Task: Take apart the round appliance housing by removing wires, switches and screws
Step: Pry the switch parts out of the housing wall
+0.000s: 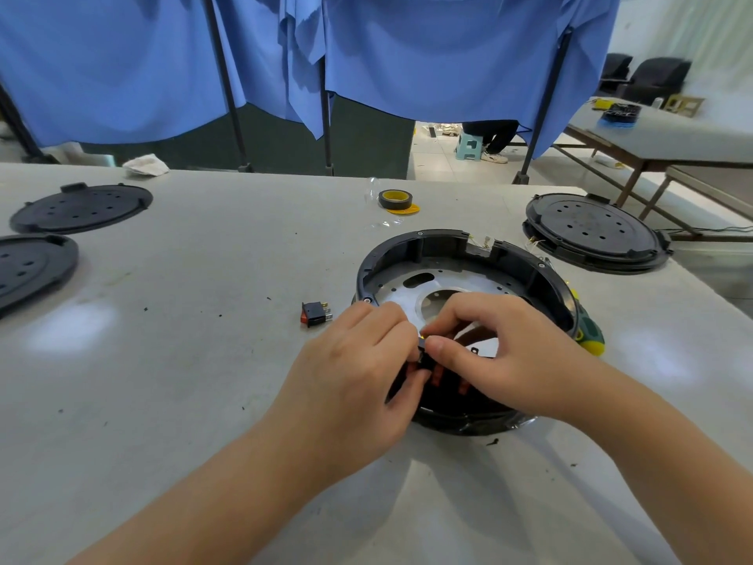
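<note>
- The round appliance housing (460, 279) lies open side up on the grey bench (183, 360), right of centre.
- The left hand (358, 369) and the right hand (497, 352) meet over its near rim, fingers curled tight, pinching a small black part (421, 348) with red pieces below; just what it is cannot be told.
- A loose rocker switch (315, 314) lies just left of the housing.
- A green-and-yellow screwdriver (588, 332) lies against its right side.
</note>
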Tool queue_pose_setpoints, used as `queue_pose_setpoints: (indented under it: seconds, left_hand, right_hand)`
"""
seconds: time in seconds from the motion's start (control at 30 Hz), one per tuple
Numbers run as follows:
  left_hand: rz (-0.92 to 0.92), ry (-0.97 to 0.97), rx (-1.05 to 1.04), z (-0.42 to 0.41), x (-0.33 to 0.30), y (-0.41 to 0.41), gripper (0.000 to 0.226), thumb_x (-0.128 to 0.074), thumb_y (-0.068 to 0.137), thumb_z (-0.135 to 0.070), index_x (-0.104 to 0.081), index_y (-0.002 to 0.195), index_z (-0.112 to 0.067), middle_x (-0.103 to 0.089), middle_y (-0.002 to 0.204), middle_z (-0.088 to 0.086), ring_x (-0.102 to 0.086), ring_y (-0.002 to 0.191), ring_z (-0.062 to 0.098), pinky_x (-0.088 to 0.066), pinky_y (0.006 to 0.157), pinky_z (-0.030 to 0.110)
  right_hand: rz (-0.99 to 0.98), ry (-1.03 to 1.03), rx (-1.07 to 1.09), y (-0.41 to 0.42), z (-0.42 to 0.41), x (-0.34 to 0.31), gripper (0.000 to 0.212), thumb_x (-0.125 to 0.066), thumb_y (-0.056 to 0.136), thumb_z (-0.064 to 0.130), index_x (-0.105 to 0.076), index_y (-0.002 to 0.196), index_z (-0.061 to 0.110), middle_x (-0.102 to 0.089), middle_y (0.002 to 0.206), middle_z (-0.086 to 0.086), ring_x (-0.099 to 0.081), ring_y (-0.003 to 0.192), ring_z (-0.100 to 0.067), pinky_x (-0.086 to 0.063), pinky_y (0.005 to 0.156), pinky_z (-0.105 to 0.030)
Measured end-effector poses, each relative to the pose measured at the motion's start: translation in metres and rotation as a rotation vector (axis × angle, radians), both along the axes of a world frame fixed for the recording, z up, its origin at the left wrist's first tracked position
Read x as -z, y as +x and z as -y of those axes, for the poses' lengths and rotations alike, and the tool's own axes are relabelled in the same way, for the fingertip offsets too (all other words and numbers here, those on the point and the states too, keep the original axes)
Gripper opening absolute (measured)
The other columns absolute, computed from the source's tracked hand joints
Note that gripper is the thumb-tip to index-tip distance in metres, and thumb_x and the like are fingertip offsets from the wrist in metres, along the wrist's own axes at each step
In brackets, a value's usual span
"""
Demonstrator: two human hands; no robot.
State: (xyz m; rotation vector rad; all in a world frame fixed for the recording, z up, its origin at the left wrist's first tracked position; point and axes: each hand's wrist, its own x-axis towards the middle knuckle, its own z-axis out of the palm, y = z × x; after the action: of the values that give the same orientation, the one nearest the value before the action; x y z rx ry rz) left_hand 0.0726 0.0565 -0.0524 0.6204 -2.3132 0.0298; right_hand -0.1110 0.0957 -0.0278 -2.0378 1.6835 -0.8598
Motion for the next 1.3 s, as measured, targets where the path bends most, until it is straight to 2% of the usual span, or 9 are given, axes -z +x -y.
queue_pose_setpoints:
  seconds: [0.13, 0.23, 0.33, 0.4, 0.6, 0.7, 0.83, 1.07, 1.3]
  left_hand:
    - [-0.017, 0.015, -0.003, 0.001, 0.001, 0.0, 0.012, -0.067, 0.077, -0.019, -0.058, 0.074, -0.01, -0.06, 0.081, 0.0, -0.053, 0.072, 0.021, -0.044, 0.058, 0.036]
    - [-0.037, 0.042, -0.004, 0.004, 0.002, 0.002, 0.015, -0.069, 0.077, -0.024, -0.062, 0.081, -0.011, -0.062, 0.089, -0.002, -0.057, 0.078, 0.019, -0.047, 0.059, 0.033]
    - [-0.032, 0.117, -0.032, 0.01, 0.0, 0.006, 0.03, -0.069, 0.076, -0.035, -0.063, 0.093, -0.011, -0.061, 0.098, -0.002, -0.058, 0.088, 0.017, -0.05, 0.065, 0.03]
    - [-0.008, 0.143, -0.038, 0.011, 0.0, 0.007, 0.037, -0.069, 0.074, -0.041, -0.064, 0.096, -0.011, -0.06, 0.099, -0.002, -0.058, 0.09, 0.017, -0.05, 0.068, 0.03]
    - [0.003, 0.179, -0.03, 0.011, -0.002, 0.008, 0.041, -0.07, 0.073, -0.045, -0.066, 0.098, -0.012, -0.062, 0.098, -0.003, -0.058, 0.091, 0.015, -0.048, 0.074, 0.027]
    - [0.002, 0.181, -0.032, 0.013, -0.003, 0.008, 0.042, -0.07, 0.072, -0.046, -0.066, 0.096, -0.013, -0.062, 0.095, -0.003, -0.058, 0.088, 0.016, -0.047, 0.073, 0.028]
    - [0.044, 0.163, -0.057, 0.013, -0.003, 0.007, 0.046, -0.067, 0.071, -0.052, -0.068, 0.096, -0.012, -0.062, 0.091, -0.003, -0.058, 0.084, 0.018, -0.046, 0.07, 0.029]
    - [0.063, 0.152, -0.072, 0.014, -0.003, 0.006, 0.046, -0.065, 0.072, -0.052, -0.068, 0.096, -0.013, -0.062, 0.09, -0.003, -0.058, 0.083, 0.018, -0.045, 0.069, 0.029]
    - [0.063, 0.155, -0.076, 0.014, -0.003, 0.006, 0.048, -0.064, 0.072, -0.054, -0.068, 0.094, -0.011, -0.062, 0.09, -0.002, -0.058, 0.083, 0.019, -0.048, 0.067, 0.032]
  right_hand:
    - [0.048, 0.217, 0.099, 0.007, 0.009, -0.005, 0.028, -0.05, 0.086, 0.048, -0.06, 0.077, 0.023, -0.065, 0.068, 0.008, -0.066, 0.056, -0.01, -0.057, 0.068, -0.043]
    - [-0.041, 0.346, 0.184, 0.012, 0.021, -0.01, 0.05, -0.036, 0.094, 0.053, -0.052, 0.073, 0.01, -0.05, 0.059, 0.002, -0.053, 0.051, -0.015, -0.049, 0.065, -0.04]
    - [-0.128, 0.384, 0.238, 0.016, 0.031, -0.012, 0.047, -0.032, 0.097, 0.049, -0.043, 0.065, 0.016, -0.042, 0.06, -0.001, -0.04, 0.053, -0.018, -0.035, 0.058, -0.033]
    - [-0.156, 0.4, 0.262, 0.02, 0.035, -0.011, 0.045, -0.033, 0.097, 0.045, -0.042, 0.064, 0.016, -0.041, 0.059, -0.002, -0.038, 0.053, -0.019, -0.034, 0.057, -0.032]
    - [-0.163, 0.414, 0.241, 0.031, 0.036, -0.009, 0.042, -0.027, 0.101, 0.032, -0.043, 0.064, 0.02, -0.053, 0.061, -0.004, -0.052, 0.051, -0.018, -0.048, 0.057, -0.033]
    - [-0.116, 0.397, 0.272, 0.034, 0.037, -0.009, 0.038, -0.026, 0.102, 0.023, -0.032, 0.065, 0.025, -0.053, 0.069, -0.008, -0.053, 0.059, -0.023, -0.051, 0.07, -0.041]
    - [-0.14, 0.419, 0.239, 0.033, 0.039, -0.008, 0.04, -0.025, 0.103, 0.029, -0.031, 0.063, 0.025, -0.046, 0.061, -0.004, -0.049, 0.055, -0.022, -0.05, 0.071, -0.044]
    - [-0.181, 0.497, 0.23, 0.03, 0.042, -0.006, 0.055, -0.025, 0.1, 0.049, -0.043, 0.06, 0.016, -0.044, 0.041, 0.003, -0.043, 0.036, -0.012, -0.035, 0.052, -0.029]
    - [-0.203, 0.506, 0.217, 0.032, 0.042, -0.01, 0.053, -0.027, 0.101, 0.046, -0.038, 0.06, 0.015, -0.037, 0.052, -0.001, -0.036, 0.046, -0.015, -0.031, 0.051, -0.027]
